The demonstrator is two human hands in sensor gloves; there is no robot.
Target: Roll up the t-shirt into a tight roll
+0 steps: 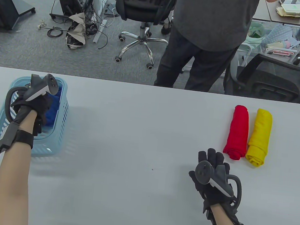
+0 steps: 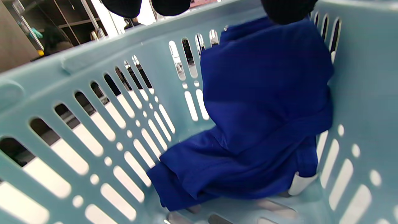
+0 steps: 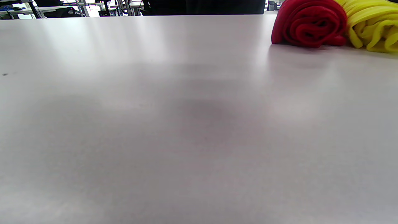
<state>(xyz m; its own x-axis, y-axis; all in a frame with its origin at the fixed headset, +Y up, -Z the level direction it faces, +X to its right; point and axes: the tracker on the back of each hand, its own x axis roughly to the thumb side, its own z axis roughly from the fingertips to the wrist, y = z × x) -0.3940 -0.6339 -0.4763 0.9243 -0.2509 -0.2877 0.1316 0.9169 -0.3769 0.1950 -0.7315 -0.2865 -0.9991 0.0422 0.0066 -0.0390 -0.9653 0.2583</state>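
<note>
A blue t-shirt [image 2: 264, 109] lies crumpled in a light blue slotted basket [image 1: 58, 132] at the table's left, its upper part leaning against the basket wall [image 2: 93, 102]. My left hand [image 1: 37, 115] hangs over the basket with its fingers pointing down inside. In the left wrist view one fingertip [image 2: 286, 9] touches the top of the shirt, and two others stay clear of it. Whether the shirt is pinched is hidden. My right hand [image 1: 211, 158] rests on the table at the front right, fingers straight, holding nothing.
A red rolled shirt [image 1: 237, 131] and a yellow rolled shirt [image 1: 260, 136] lie side by side at the right, just beyond my right hand. A person [image 1: 207, 38] stands behind the table's far edge, between office chairs [image 1: 141, 8].
</note>
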